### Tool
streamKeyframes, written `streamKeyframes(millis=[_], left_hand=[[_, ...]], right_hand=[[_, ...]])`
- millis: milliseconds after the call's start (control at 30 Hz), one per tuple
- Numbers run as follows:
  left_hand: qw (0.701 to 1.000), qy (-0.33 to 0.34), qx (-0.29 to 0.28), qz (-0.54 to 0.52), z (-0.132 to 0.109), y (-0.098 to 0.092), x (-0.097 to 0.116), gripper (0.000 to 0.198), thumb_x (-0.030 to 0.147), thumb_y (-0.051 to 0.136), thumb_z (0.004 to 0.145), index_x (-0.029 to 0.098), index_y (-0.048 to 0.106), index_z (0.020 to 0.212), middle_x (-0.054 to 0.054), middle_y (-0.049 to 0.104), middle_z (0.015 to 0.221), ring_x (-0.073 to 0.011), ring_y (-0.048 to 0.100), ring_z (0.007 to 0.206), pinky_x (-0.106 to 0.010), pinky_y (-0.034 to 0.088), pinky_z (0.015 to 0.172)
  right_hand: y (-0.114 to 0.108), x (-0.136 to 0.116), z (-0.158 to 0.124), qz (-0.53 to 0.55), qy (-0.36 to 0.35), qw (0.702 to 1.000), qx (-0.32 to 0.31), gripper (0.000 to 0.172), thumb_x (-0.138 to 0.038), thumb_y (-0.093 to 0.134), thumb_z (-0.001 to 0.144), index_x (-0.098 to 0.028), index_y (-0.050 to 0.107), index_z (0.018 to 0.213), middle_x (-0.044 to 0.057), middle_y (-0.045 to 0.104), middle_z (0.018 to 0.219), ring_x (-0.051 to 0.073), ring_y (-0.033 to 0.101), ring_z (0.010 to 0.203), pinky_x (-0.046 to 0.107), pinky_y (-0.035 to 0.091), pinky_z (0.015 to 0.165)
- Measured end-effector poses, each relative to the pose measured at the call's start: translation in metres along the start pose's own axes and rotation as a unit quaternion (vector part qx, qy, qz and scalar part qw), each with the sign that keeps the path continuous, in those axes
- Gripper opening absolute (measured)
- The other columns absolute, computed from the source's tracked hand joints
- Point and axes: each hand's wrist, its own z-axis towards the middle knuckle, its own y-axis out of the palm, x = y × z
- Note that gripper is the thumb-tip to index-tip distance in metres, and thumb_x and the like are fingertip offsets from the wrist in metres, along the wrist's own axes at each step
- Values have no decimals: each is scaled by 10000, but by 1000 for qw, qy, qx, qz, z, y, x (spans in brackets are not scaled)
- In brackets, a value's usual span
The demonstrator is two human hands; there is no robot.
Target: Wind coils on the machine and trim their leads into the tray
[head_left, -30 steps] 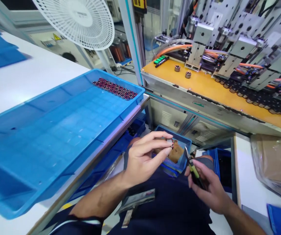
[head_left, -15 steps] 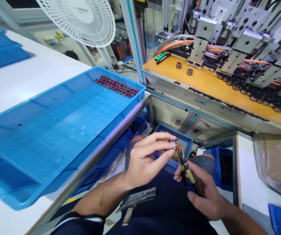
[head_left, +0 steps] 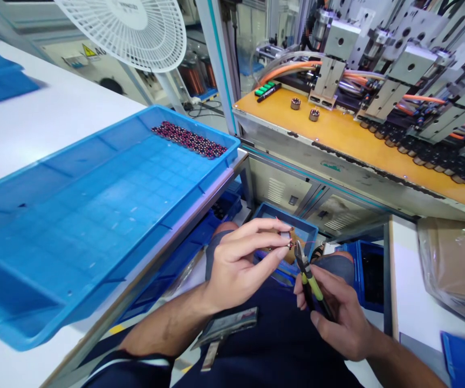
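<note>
Between the thumb and fingertips of my left hand (head_left: 243,264) is a small motor stator (head_left: 285,235), a grey ring with copper and thin red wire at its edges. Fingers cover much of it. My right hand (head_left: 343,315) is wrapped round a pair of cutting pliers (head_left: 313,285) with green and black handles. The jaws point up and sit right beside the stator's lower right edge, where a fine red wire sticks out. Whether the blades touch the wire is too small to tell.
On the left table lies a large blue tray (head_left: 107,280) with rows of stators (head_left: 190,140) at its far end. A blue bin (head_left: 307,229) is below my hands. Ahead, an orange bench (head_left: 273,116) carries two loose stators and machinery. A white fan (head_left: 163,37) stands behind the tray.
The pliers' handles have come closer together and my right hand has shifted slightly right. A thin red wire now shows to the right of the jaws. My left hand keeps its hold.
</note>
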Motion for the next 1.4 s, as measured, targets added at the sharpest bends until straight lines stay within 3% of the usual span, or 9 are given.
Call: streamKeyframes(millis=[133, 267, 433, 667, 800, 967, 1167, 1400], left_hand=[[1000, 1, 0, 3, 0, 0, 0, 326, -21, 693, 779, 190, 739, 1023, -90, 725, 1077, -169, 702, 939, -301, 574, 849], [1000, 0, -7, -1, 0, 0, -2, 310, -5, 691, 792, 190, 731, 1030, -96, 720, 1083, -172, 701, 936, -307, 580, 839], [999, 46, -18, 13, 0, -1, -6, 254, 21, 704, 797, 184, 695, 991, -98, 714, 1025, -213, 675, 1031, -340, 593, 850], [995, 24, -2, -96, 1, 1, -9, 501, -57, 711, 755, 227, 439, 1065, -83, 681, 1136, -202, 721, 1029, -346, 630, 856], [995, 53, 5, -83, -1, 3, -11, 531, -67, 725, 738, 221, 431, 1073, -83, 722, 1096, -207, 725, 1032, -385, 618, 908], [994, 64, 8, -85, -4, 4, -10, 526, -102, 702, 730, 212, 455, 1072, -89, 741, 1104, -209, 738, 1007, -335, 640, 857], [996, 45, 1, -81, -5, 4, -6, 442, -68, 683, 770, 203, 448, 1028, -115, 744, 1113, -218, 752, 963, -298, 666, 751], [995, 27, -6, -91, -7, 4, -7, 421, -72, 680, 773, 194, 454, 1008, -132, 739, 1135, -219, 746, 988, -314, 663, 786]], right_hand=[[0, 3, -3, -47, 7, 999, 13, 672, -11, 486, 854, -321, 440, 1449, 42, 559, 928, 124, 538, 717, 278, 499, 645], [-1, 6, -4, -80, 45, 995, 48, 557, -72, 513, 880, -238, 495, 1412, 53, 570, 916, 141, 557, 742, 280, 514, 654], [-8, -4, -4, -51, 99, 991, 76, 519, -137, 564, 918, -315, 472, 1397, 36, 595, 1013, 125, 588, 811, 271, 533, 780], [-15, -16, -21, -19, 103, 993, 49, 671, -152, 628, 916, -425, 349, 1462, 42, 578, 1185, 133, 612, 974, 316, 516, 956], [-10, -22, -24, 10, 101, 995, 21, 625, -198, 578, 965, -456, 323, 1474, 43, 573, 1204, 134, 607, 1001, 328, 508, 971], [-4, -28, -20, 50, 90, 995, -10, 579, -231, 521, 999, -473, 309, 1481, 59, 524, 1304, 172, 577, 1146, 421, 424, 1085], [-1, -28, -14, 58, 65, 996, -18, 577, -226, 508, 1001, -470, 309, 1485, 72, 538, 1283, 185, 588, 1106, 444, 461, 1036], [1, -29, -10, 77, 87, 993, -10, 569, -219, 539, 983, -427, 352, 1478, 76, 555, 1211, 177, 587, 1017, 424, 492, 967]])
